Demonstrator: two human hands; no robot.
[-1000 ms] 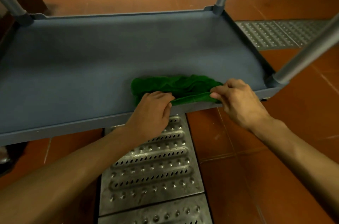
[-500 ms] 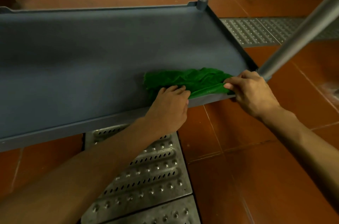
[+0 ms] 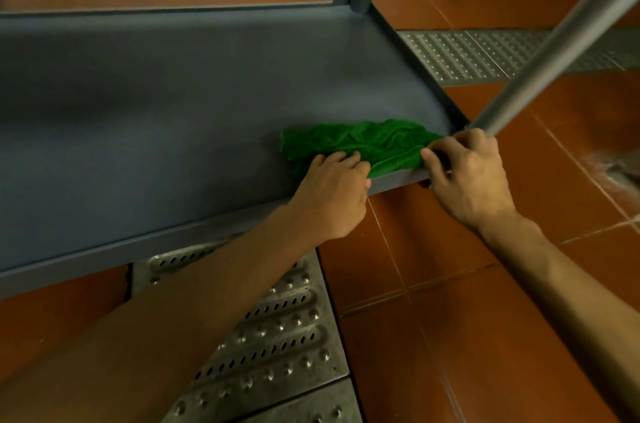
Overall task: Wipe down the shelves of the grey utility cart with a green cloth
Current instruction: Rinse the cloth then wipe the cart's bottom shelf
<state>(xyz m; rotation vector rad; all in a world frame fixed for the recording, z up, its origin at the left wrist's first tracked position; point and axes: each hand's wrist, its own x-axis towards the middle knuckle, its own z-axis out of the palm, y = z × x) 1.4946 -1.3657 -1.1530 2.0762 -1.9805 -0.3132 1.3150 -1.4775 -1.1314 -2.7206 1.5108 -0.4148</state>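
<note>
Your left hand and right hand both pinch the green cloth, bunched at the shelf's near right corner. Probably early: most of the shelf likely remains unwiped.

1. The grey shelf is a flat cart tray with a low raised rim, its long side running from 9 to 3 o'clock.
2. A crumpled green cloth lies at its 4 o'clock corner, one edge draped over the near rim.
3. Below is an orange tiled floor, with one metal grate at 6 o'clock and a second grate at 2 o'clock.
</note>
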